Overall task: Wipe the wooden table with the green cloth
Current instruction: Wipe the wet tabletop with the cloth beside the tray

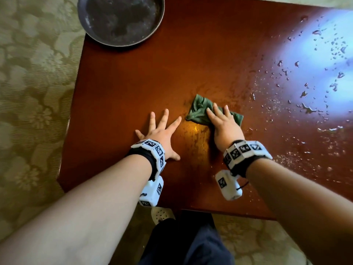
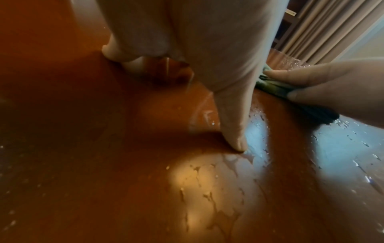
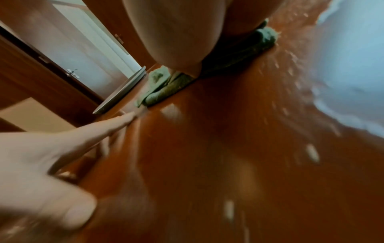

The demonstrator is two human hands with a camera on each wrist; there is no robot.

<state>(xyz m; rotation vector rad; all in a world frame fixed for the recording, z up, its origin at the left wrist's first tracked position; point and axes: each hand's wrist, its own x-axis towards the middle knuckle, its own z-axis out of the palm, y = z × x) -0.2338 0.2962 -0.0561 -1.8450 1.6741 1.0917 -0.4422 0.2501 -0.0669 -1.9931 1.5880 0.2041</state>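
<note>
The crumpled green cloth [image 1: 198,109] lies on the red-brown wooden table [image 1: 133,83], near its middle. My right hand [image 1: 223,123] lies flat on top of the cloth, fingers straight, pressing it onto the wood. In the right wrist view the cloth [image 3: 164,92] bulges out from under the right hand [image 3: 176,41]. My left hand [image 1: 164,134] rests flat on the bare table just left of the cloth, fingers spread, holding nothing. The left wrist view shows the left hand [image 2: 218,65] on wet wood with the cloth [image 2: 276,88] beyond it.
Water drops and streaks [image 1: 305,92] cover the table's right half, in a bright reflection. A round dark metal tray [image 1: 122,20] sits at the far left corner, overhanging the edge. Patterned carpet [image 1: 34,92] surrounds the table. My legs [image 1: 191,243] are at the near edge.
</note>
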